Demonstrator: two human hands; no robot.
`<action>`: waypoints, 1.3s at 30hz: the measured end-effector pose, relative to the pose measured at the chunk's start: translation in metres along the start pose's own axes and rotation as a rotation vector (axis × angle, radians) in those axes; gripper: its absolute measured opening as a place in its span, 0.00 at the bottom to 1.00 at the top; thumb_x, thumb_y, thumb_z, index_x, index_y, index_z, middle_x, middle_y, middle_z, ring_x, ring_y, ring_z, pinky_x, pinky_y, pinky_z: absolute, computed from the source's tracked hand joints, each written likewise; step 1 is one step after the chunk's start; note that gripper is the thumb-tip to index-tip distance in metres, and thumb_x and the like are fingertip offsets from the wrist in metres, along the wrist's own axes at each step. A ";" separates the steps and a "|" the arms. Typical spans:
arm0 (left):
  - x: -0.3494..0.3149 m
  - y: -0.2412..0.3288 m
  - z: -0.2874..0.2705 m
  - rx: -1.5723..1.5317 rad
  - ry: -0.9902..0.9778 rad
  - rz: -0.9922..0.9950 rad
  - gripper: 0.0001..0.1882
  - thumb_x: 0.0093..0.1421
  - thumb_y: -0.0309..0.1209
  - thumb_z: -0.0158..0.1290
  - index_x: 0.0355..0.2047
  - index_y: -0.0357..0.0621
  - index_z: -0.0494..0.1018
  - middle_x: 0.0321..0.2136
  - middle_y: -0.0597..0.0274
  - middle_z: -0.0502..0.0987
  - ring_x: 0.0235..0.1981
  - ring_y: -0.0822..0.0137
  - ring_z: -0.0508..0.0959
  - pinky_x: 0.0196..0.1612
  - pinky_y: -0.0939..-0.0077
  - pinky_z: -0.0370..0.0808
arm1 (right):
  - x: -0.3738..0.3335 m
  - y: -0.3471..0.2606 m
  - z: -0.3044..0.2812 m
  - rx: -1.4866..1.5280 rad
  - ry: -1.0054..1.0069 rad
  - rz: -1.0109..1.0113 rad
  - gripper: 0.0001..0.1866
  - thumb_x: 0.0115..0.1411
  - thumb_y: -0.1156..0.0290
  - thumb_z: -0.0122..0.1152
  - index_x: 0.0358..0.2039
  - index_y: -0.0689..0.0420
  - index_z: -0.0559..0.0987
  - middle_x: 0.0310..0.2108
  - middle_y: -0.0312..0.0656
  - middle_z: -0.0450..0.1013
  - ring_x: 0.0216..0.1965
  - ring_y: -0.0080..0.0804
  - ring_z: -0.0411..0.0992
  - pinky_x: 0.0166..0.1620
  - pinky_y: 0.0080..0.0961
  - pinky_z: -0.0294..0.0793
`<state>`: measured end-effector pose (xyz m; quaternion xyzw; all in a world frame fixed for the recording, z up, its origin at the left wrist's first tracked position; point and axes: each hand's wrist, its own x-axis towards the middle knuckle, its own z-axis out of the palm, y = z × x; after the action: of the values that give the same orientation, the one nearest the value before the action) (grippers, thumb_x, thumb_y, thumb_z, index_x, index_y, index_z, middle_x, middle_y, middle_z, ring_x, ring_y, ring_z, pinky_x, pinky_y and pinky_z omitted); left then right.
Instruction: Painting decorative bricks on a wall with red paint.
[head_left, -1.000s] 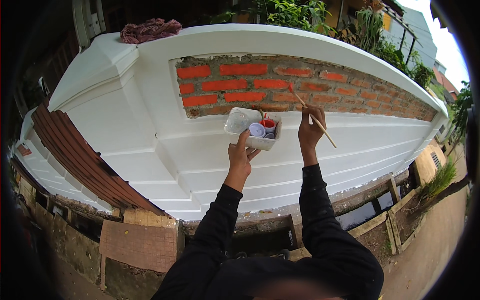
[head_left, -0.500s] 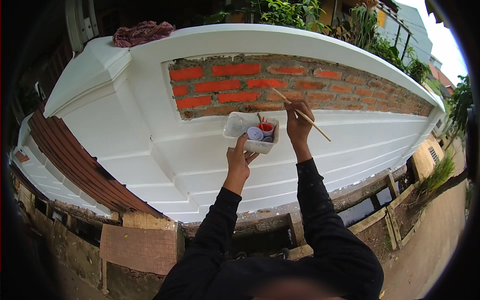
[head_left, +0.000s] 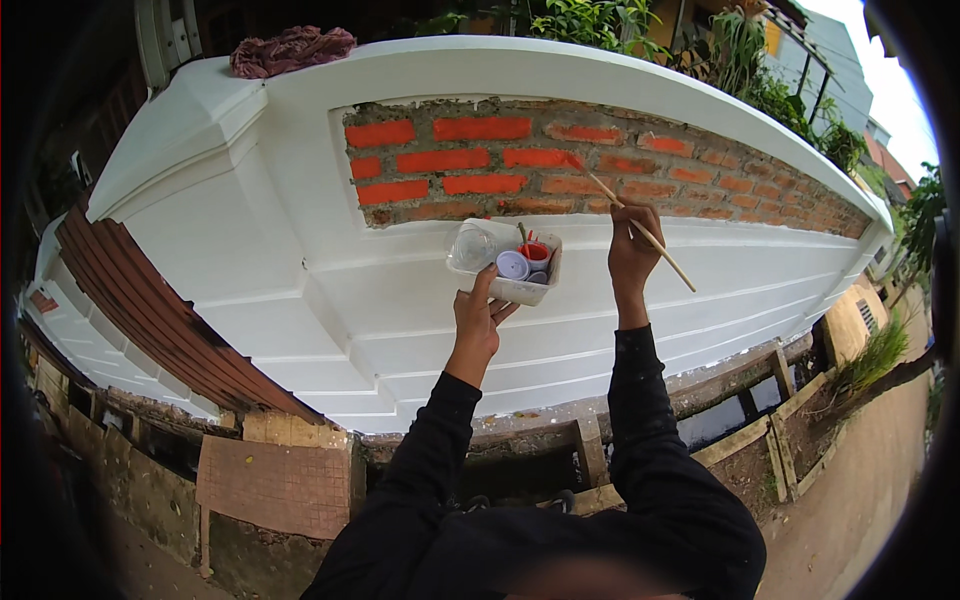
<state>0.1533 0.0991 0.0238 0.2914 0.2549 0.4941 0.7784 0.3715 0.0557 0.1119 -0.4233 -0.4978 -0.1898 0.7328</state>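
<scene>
My right hand (head_left: 633, 250) is closed round a long, thin wooden paintbrush (head_left: 665, 258). The brush tip touches the right end of a brick in the middle row, where fresh orange-red paint shows. Below the brick panel (head_left: 620, 165), my left hand (head_left: 480, 318) grips a whitish plastic tub (head_left: 520, 292), thumb over its near rim. Inside the tub are an open cup of orange-red paint (head_left: 537, 254), a round lilac lid (head_left: 512, 265) and a clear plastic container (head_left: 472, 246). Bricks at the panel's left are bright orange-red; those farther right are duller, with grey mortar between.
A white wall (head_left: 560, 320) frames the bricks. A crumpled maroon cloth (head_left: 291, 52) lies on its top at the left, with green plants (head_left: 595, 22) behind. Below runs a drainage ditch (head_left: 520, 470) with concrete edges and a brown slab (head_left: 275, 485) across it.
My right hand has moved to the right with the paintbrush, its tip sliding along the brick. More of that brick is now bright orange-red. My left hand stays nearly in place with the tub.
</scene>
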 end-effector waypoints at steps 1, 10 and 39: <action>-0.001 -0.001 -0.002 -0.002 0.006 -0.003 0.34 0.56 0.44 0.65 0.54 0.35 0.67 0.48 0.50 0.75 0.46 0.53 0.82 0.46 0.60 0.85 | -0.003 -0.006 -0.003 0.086 -0.033 0.036 0.06 0.61 0.85 0.61 0.30 0.60 0.77 0.37 0.41 0.77 0.42 0.29 0.78 0.47 0.24 0.78; -0.022 -0.002 -0.021 0.047 -0.022 0.039 0.30 0.59 0.41 0.62 0.57 0.45 0.64 0.49 0.58 0.75 0.45 0.61 0.82 0.43 0.66 0.85 | -0.002 -0.075 -0.041 0.237 -0.404 0.295 0.10 0.64 0.84 0.60 0.42 0.61 0.71 0.38 0.43 0.78 0.43 0.28 0.79 0.49 0.24 0.79; -0.015 0.004 -0.002 0.012 0.025 0.054 0.32 0.56 0.43 0.64 0.56 0.43 0.67 0.49 0.56 0.76 0.46 0.58 0.82 0.45 0.63 0.85 | -0.019 -0.024 -0.054 0.231 -0.117 0.740 0.10 0.63 0.71 0.67 0.35 0.60 0.74 0.26 0.42 0.77 0.26 0.28 0.78 0.34 0.25 0.83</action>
<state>0.1439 0.0874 0.0263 0.2967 0.2594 0.5170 0.7598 0.3772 -0.0048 0.0972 -0.4991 -0.3706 0.1688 0.7649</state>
